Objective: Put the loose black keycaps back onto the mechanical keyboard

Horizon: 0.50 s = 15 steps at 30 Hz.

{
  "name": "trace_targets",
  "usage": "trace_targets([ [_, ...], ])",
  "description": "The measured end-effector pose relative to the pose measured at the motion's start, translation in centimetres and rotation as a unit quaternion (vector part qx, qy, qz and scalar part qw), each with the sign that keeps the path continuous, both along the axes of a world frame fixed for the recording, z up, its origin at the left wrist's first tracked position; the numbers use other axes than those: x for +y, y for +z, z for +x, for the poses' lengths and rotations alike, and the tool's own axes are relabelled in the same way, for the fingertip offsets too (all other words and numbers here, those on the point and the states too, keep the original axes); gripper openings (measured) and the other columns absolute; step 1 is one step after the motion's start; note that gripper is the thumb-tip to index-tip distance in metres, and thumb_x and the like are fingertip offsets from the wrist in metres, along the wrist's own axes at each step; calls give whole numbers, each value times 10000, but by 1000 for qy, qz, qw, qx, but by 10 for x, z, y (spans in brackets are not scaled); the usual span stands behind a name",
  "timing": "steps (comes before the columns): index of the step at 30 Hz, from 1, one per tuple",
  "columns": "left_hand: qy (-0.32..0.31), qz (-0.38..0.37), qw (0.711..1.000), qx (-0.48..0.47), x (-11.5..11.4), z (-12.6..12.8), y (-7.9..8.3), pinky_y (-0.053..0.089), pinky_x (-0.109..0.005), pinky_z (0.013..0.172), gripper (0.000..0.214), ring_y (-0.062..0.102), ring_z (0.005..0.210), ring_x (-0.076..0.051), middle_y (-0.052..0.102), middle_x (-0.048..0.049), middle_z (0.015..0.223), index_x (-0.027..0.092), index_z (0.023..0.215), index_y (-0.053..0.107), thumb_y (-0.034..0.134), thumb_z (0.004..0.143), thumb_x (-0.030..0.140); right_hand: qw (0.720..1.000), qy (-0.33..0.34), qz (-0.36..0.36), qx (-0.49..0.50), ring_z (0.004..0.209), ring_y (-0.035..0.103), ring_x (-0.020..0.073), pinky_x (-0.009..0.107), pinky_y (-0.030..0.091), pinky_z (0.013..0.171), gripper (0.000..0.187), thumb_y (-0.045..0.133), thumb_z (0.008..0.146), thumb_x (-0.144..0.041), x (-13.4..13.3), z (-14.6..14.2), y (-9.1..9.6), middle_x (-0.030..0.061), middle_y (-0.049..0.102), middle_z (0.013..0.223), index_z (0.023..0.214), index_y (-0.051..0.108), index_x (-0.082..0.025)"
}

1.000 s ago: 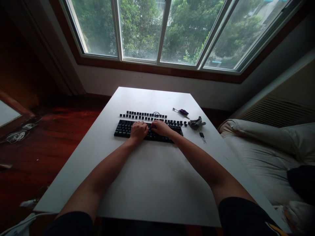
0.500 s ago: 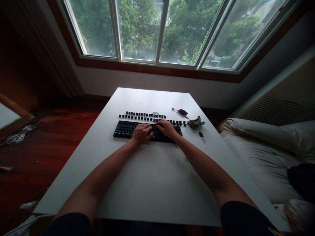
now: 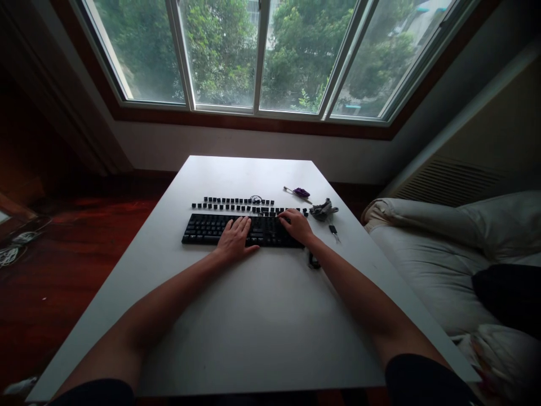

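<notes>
The black keyboard (image 3: pixel 205 230) lies on the white table (image 3: pixel 236 316) directly beneath the fingers, its long axis running left to right, its left end uncovered. The left hand (image 3: pixel 234 239) is palm down over the middle, fingers extended, thumb spread rightward, grasping nothing visible. The right hand (image 3: pixel 297 226), nearer the right end, bends its fingers at the far edge beside loose keycaps (image 3: pixel 267 210) (whether they pinch one, I cannot tell).

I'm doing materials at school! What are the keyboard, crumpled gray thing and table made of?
Keyboard: probably black plastic, matte, with even, blocky keys. Crumpled gray thing: likely dull cloth, as it bunches in folds. Table: smooth, white, with sheen at its far end; maybe laminate or painted wood.
</notes>
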<state>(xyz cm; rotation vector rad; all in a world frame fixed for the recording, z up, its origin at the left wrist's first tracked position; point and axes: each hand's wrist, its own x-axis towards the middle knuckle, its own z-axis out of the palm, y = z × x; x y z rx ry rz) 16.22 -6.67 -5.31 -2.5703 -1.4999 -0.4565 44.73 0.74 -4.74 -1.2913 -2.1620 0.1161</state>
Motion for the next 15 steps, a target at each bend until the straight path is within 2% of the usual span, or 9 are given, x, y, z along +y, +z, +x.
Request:
trace_targets([
  [7, 3, -7, 1000, -5, 1, -3, 0, 156, -505, 1258, 890, 266, 1519, -330, 354, -135, 1625, 159, 1592, 332, 506, 902, 694, 999, 6, 5, -48, 1008, 587, 244, 371, 447, 915, 134, 618, 936, -248, 18, -10, 4, 77, 678, 1034, 987, 739, -225],
  [11, -9, -6, 1000, -21, 2, -2, 0, 166, -526, 1253, 867, 292, 1507, -342, 405, -140, 1596, 169, 1574, 371, 545, 893, 676, 994, 8, 7, -109, 1011, 566, 263, 390, 420, 925, 129, 638, 936, -257, 32, -22, 7, 101, 677, 1030, 981, 752, -217],
  [15, -9, -7, 1000, -23, 1, -2, -1, 182, -539, 1245, 824, 305, 1502, -342, 378, -130, 1612, 186, 1558, 401, 554, 898, 656, 986, 25, 4, -165, 1043, 548, 284, 409, 394, 938, 119, 674, 927, -273, 45, -36, 11, 124, 676, 1049, 980, 760, -210],
])
